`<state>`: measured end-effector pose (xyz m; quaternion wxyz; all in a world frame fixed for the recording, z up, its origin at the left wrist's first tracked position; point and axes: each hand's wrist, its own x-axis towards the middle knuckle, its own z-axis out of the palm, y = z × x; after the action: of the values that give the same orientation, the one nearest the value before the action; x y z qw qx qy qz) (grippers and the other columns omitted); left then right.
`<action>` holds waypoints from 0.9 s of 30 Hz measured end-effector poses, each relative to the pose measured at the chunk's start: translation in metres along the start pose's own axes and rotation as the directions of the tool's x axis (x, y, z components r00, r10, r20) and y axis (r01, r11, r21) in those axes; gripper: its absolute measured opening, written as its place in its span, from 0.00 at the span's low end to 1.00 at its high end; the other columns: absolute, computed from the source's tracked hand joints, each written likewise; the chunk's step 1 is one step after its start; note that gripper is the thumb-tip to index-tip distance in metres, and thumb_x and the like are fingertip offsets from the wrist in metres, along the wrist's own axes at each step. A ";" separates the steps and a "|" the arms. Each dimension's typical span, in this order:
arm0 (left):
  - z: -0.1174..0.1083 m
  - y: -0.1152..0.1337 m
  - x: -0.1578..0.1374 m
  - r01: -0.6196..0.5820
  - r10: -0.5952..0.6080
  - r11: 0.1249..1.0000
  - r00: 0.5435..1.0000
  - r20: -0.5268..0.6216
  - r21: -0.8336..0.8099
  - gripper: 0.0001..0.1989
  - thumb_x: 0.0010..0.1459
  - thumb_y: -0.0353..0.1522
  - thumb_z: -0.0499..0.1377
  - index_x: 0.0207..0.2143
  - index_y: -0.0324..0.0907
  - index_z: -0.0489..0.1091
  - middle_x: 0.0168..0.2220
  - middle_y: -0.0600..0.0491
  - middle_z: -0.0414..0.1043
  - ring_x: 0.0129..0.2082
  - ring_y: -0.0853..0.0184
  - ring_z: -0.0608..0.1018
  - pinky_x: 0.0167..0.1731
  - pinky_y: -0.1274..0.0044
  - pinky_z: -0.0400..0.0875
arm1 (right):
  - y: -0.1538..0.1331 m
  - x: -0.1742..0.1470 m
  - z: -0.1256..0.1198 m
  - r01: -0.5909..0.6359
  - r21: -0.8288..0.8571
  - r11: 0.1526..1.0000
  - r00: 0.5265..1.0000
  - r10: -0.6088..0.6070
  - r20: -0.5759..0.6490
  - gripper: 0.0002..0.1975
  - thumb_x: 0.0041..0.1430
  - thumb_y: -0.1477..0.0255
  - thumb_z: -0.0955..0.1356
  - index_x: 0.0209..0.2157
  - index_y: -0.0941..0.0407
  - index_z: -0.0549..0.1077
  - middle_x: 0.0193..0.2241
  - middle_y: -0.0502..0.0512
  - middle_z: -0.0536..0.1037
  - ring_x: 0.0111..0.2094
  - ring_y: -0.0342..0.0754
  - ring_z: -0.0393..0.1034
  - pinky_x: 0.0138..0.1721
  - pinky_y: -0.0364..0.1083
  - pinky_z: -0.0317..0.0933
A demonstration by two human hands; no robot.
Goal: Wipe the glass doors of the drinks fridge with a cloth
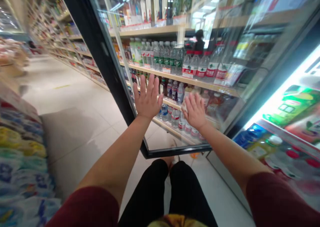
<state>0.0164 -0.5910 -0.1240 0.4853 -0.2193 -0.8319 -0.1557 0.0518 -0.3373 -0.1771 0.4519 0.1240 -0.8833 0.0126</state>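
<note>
A black-framed glass door [172, 151] of a drinks cooler stands swung out in front of me. My left hand [148, 99] is open, fingers spread and palm toward the pane, close to the frame's left side; it seems to rest on the glass. On the pane's lower middle, my right hand [195, 110] presses a pale crumpled cloth [184, 107], mostly hidden under the palm and fingers. Bottles on shelves show through the glass, among them red-labelled water bottles [203, 67] and green-labelled bottles [166, 55].
At right is the lit cooler interior with packed drinks, including a green package [287, 104] and a white-capped bottle [273, 140]. Stacked plastic-wrapped packs [22, 173] line the left. A tiled aisle [75, 104] runs back along long shelves. My legs stand close below the door.
</note>
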 end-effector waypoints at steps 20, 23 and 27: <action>0.001 -0.003 -0.002 -0.019 0.017 0.997 0.999 -0.032 -0.074 0.35 0.74 0.49 0.49 0.76 0.42 0.58 0.77 0.47 0.49 0.80 0.54 0.40 0.77 0.53 0.23 | -0.047 0.093 -0.041 0.033 -0.016 0.999 0.982 -0.035 -0.188 0.32 0.77 0.64 0.57 0.78 0.54 0.54 0.79 0.51 0.48 0.81 0.54 0.34 0.81 0.62 0.41; 0.003 -0.003 -0.003 -0.029 0.026 0.996 0.999 -0.038 -0.079 0.37 0.75 0.52 0.44 0.76 0.42 0.58 0.77 0.47 0.49 0.80 0.56 0.39 0.77 0.54 0.22 | -0.062 0.095 -0.040 0.059 -0.032 0.998 0.986 -0.063 -0.155 0.31 0.78 0.66 0.55 0.78 0.56 0.54 0.79 0.53 0.48 0.81 0.55 0.33 0.81 0.63 0.41; 0.006 -0.011 -0.006 -0.058 0.053 0.994 0.997 -0.053 -0.094 0.47 0.71 0.60 0.32 0.74 0.38 0.60 0.76 0.46 0.52 0.80 0.56 0.39 0.78 0.58 0.23 | -0.091 0.070 -0.022 0.176 0.005 0.984 0.984 -0.176 -0.033 0.31 0.77 0.71 0.52 0.77 0.50 0.55 0.79 0.48 0.49 0.81 0.51 0.36 0.81 0.58 0.45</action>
<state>0.0084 -0.5987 -0.1323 0.4993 -0.2611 -0.8047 -0.1872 0.0510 -0.4369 -0.1159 0.4651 0.2033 -0.8613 -0.0219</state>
